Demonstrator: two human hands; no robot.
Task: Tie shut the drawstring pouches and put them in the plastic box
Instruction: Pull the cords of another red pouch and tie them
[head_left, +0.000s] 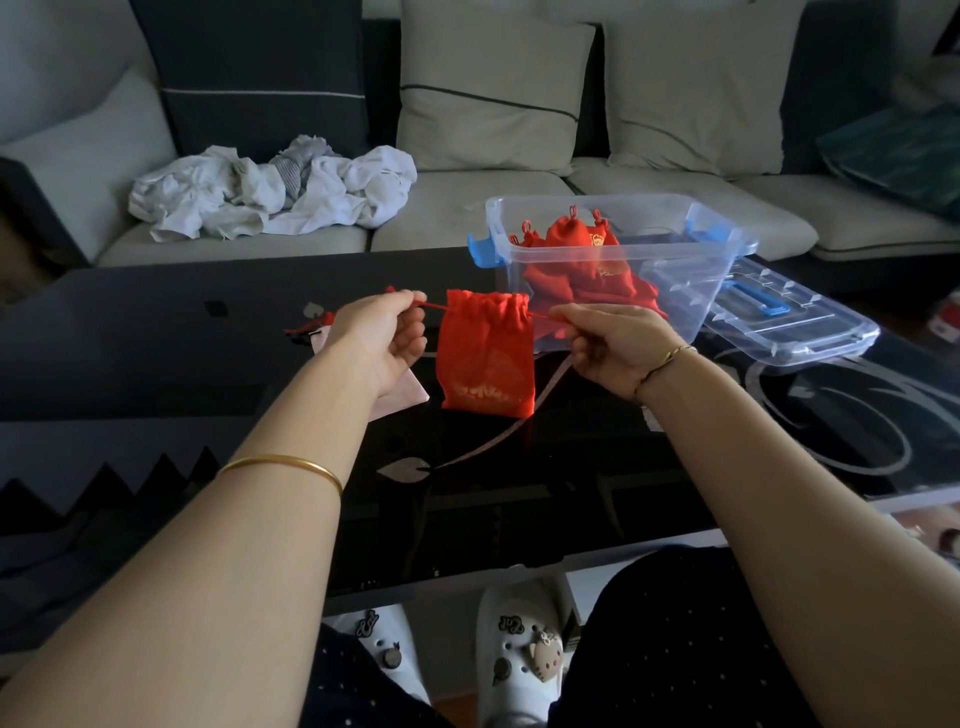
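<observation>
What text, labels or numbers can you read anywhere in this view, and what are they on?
Nothing is legible.
Red pouch: gold print near its bottom, too blurred to read.
Pouches in the plastic box: small gold marks, too small to read.
Charms on the white shoes: possibly lettered, too blurred to read.

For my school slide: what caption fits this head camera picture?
A red pouch held by its taut drawstrings between the left hand and right hand, beside a plastic box holding more red pouches.
</observation>
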